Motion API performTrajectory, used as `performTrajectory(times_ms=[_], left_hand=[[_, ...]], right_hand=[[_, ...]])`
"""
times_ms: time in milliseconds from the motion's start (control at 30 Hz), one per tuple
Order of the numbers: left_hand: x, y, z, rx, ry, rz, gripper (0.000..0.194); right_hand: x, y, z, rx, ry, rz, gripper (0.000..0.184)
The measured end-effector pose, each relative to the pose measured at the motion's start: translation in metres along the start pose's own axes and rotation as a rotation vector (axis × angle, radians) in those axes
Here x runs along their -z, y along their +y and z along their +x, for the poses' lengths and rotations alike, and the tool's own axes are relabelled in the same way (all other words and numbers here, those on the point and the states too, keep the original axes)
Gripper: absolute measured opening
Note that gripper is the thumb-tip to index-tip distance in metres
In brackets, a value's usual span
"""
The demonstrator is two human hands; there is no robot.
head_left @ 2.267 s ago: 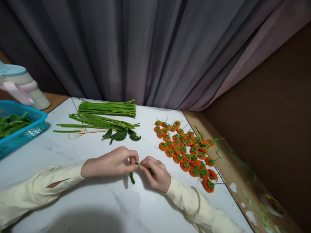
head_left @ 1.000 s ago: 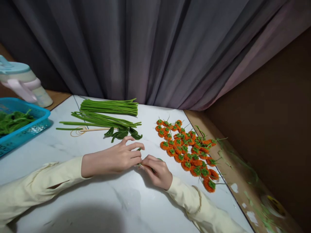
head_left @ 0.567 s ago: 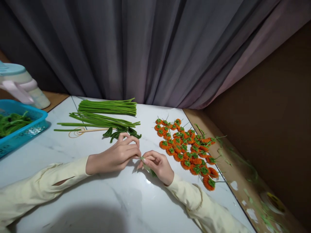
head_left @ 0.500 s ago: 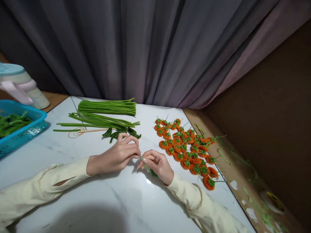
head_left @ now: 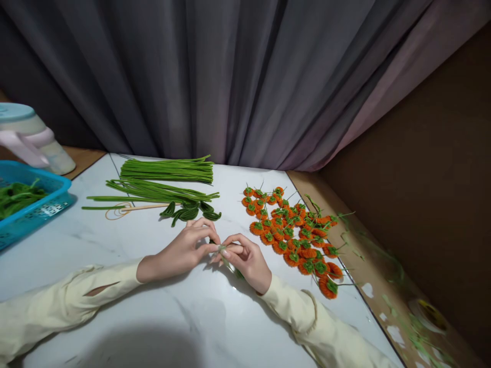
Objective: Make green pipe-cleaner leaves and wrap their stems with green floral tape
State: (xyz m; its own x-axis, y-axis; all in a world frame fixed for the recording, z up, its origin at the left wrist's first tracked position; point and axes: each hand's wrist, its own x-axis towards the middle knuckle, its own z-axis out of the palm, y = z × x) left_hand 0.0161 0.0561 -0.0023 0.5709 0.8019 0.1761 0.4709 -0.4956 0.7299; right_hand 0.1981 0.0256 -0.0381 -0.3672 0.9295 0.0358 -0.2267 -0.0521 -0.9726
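My left hand [head_left: 184, 249] and my right hand [head_left: 245, 258] meet fingertip to fingertip over the white marble table [head_left: 126, 306]. Both pinch the same short green pipe-cleaner piece [head_left: 229, 263]; its tail runs down under my right palm. Just beyond my left hand lies a small cluster of bent green leaf shapes [head_left: 191, 212]. To the right of my right hand is a heap of several orange pipe-cleaner fruits with green tops [head_left: 295, 237].
Two bundles of straight green pipe cleaners [head_left: 166, 170] lie at the back, with a thin wooden stick [head_left: 148, 207] in front. A blue basket [head_left: 28, 209] with green pieces and a pale jug [head_left: 26, 138] stand left. Grey curtain behind; brown ledge [head_left: 383, 301] on the right.
The green piece hung below my fingers at first; now it lies mostly under my right hand. Both hands have shifted slightly away from me, and my left fingers closed back into a pinch.
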Motion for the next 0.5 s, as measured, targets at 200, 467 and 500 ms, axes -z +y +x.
performTrajectory(times_ms=[200,467,500], left_hand=[[0.0008,0.0015,0.0039,0.164,-0.084,-0.299,0.021],[0.0093,0.0048,0.0098,0.199,-0.153,-0.298,0.025],[0.0103,0.0044,0.0103,0.199,-0.164,-0.287,0.024]], right_hand=[[-0.0013,0.0012,-0.0029,0.065,0.067,-0.184,0.025],[0.0007,0.0045,-0.0034,0.137,0.073,-0.319,0.019],[0.0007,0.0043,-0.0035,0.144,0.068,-0.334,0.019]])
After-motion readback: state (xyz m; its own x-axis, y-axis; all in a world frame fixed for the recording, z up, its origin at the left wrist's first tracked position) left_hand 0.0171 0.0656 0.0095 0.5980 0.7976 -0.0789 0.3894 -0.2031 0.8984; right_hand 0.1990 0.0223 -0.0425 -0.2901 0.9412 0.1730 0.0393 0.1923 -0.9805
